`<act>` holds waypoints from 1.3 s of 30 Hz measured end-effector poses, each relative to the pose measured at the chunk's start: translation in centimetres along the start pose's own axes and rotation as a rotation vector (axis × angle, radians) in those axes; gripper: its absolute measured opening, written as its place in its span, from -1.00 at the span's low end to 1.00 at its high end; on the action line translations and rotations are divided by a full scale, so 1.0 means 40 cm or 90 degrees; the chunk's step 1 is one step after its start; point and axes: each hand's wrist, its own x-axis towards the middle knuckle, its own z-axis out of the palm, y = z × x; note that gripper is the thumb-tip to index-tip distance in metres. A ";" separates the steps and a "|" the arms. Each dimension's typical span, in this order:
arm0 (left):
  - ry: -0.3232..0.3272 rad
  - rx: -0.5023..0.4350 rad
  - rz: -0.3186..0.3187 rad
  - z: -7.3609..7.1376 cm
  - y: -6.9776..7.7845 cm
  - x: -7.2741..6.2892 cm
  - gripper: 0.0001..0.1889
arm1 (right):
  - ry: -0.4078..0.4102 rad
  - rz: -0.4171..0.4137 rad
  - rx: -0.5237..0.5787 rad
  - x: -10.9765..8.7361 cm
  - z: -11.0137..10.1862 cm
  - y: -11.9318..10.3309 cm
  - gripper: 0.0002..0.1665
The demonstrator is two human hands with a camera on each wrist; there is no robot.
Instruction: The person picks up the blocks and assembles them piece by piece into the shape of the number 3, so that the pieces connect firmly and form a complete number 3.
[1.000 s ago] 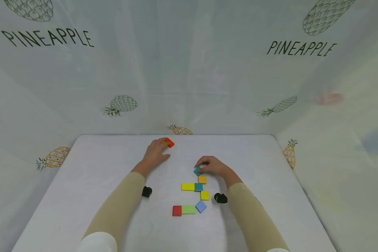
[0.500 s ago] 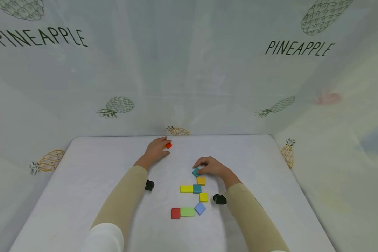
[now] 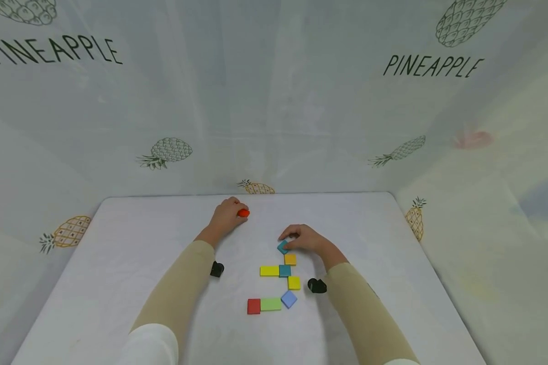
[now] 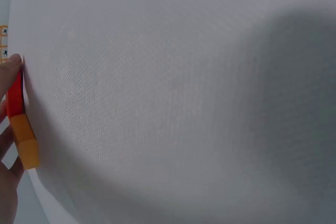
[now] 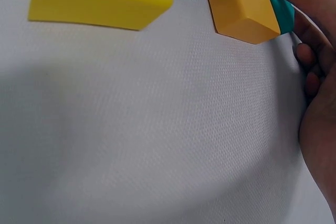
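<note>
Near the far edge of the table my left hand (image 3: 226,215) grips a red block (image 3: 243,213) between thumb and fingers. In the left wrist view an orange block (image 4: 26,145) lies end to end with that red block (image 4: 16,95), against the fingers. My right hand (image 3: 303,238) pinches a teal block (image 3: 282,247), which stands turned at an angle at the far end of a row. It touches or nearly touches an orange-yellow block (image 5: 244,9) in the right wrist view.
Towards me the row continues with a second teal block (image 3: 285,271), a long yellow block (image 3: 269,271), a yellow square block (image 3: 294,283), a tilted blue block (image 3: 289,299), a green block (image 3: 271,304) and a red square block (image 3: 253,306). A pineapple-print curtain (image 3: 265,126) hangs behind the table.
In my left hand the red block has turned, and the thumb has closed in on it. My right hand stays at the teal block. The head view has shifted slightly.
</note>
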 end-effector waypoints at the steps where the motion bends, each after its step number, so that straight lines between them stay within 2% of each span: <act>1: 0.001 0.001 0.003 -0.002 0.004 -0.001 -0.62 | 0.001 0.003 0.001 0.000 0.000 0.000 -0.78; 6: 0.009 0.018 0.029 -0.013 0.027 -0.008 -0.64 | 0.007 0.016 0.001 0.000 0.000 -0.005 -0.78; 13: 0.021 0.043 0.055 0.000 0.061 -0.027 -0.65 | 0.008 0.010 0.004 -0.003 0.000 -0.009 -0.78; 24: -0.039 0.020 0.041 0.024 0.146 -0.076 -0.61 | 0.010 0.000 -0.007 -0.003 -0.002 -0.004 -0.79; 28: -0.049 0.015 0.040 0.028 0.172 -0.089 -0.61 | 0.012 -0.003 -0.006 -0.005 -0.001 -0.007 -0.79; 39: -0.079 0.034 0.059 0.042 0.214 -0.110 -0.62 | 0.013 -0.004 0.001 -0.004 0.005 -0.006 -0.80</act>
